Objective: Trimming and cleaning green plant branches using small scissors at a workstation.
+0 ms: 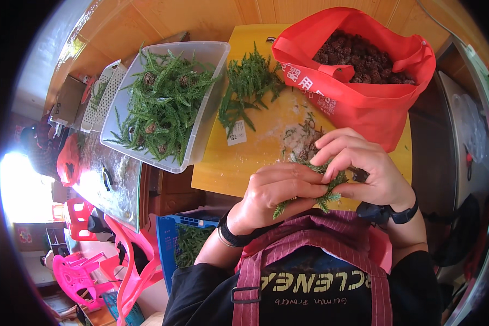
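Both my hands meet over the near edge of a yellow table [223, 176], closed around a green artificial pine sprig [329, 200]. My left hand [280, 187] pinches the sprig from the left, its fingers bent over the stems. My right hand [364, 165] grips the sprig's upper part between thumb and fingers; whether a pinecone sits inside is hidden. Just beyond my fingers lie brown pinecones [308, 151] and pale crumbs. Loose green sprigs [249, 81] form a pile farther back, with a white label [236, 133] beside them.
A clear plastic bin [187, 165] of sprigs with pinecones stands left; a red bag [358, 111] full of pinecones [358, 54] stands back right. A blue crate [167, 244] holds more sprigs low on the left. Pliers [106, 178] lie on a side table, near pink chairs [81, 277].
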Demonstrator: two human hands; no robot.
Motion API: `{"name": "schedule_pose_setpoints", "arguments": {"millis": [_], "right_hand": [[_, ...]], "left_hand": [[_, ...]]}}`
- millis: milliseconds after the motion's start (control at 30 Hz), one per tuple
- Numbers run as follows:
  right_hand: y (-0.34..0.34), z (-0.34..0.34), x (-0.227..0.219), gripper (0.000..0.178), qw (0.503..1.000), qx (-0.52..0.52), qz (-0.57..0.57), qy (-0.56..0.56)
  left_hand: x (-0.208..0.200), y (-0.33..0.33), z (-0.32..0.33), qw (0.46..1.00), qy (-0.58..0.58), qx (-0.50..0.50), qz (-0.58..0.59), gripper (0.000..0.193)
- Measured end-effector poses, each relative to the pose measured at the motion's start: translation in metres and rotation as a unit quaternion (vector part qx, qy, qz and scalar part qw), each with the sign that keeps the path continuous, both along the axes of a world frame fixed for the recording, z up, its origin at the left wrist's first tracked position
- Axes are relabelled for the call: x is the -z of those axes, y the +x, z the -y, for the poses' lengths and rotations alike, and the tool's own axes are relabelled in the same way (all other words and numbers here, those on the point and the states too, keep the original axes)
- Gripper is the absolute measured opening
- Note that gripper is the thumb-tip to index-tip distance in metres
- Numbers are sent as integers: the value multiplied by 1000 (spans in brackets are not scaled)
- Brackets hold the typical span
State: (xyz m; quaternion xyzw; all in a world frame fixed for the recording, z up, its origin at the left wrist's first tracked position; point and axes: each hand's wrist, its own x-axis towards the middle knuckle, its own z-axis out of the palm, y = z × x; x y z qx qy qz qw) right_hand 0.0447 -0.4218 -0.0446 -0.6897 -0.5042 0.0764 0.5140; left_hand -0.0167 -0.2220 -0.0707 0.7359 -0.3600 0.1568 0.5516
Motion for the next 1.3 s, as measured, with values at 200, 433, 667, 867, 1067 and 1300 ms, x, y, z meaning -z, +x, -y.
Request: {"name": "schedule_pose_setpoints", "arguments": {"millis": [200,433,667,867,1067,1300], "right_hand": [[-5,-1,-1,17,991,12,-136,19],[-8,-2,-4,15,992,7,-119,50],[-20,-4,-6,16,994,104,17,38],[-32,-7,6,23,971,218,76,53],[-40,-15,12,20,933,307,176,60],[-31,-2,20,24,905,256,333,66]], "left_hand": [[-3,-2,3,999,17,-35,38,24],[-5,-6,5,989,33,-61,129,22],[-11,-9,6,955,149,-140,215,20],[-5,-6,10,967,101,-150,179,19],[-1,-6,14,965,88,-184,164,21],[-5,-9,12,994,14,-111,9,23]]}}
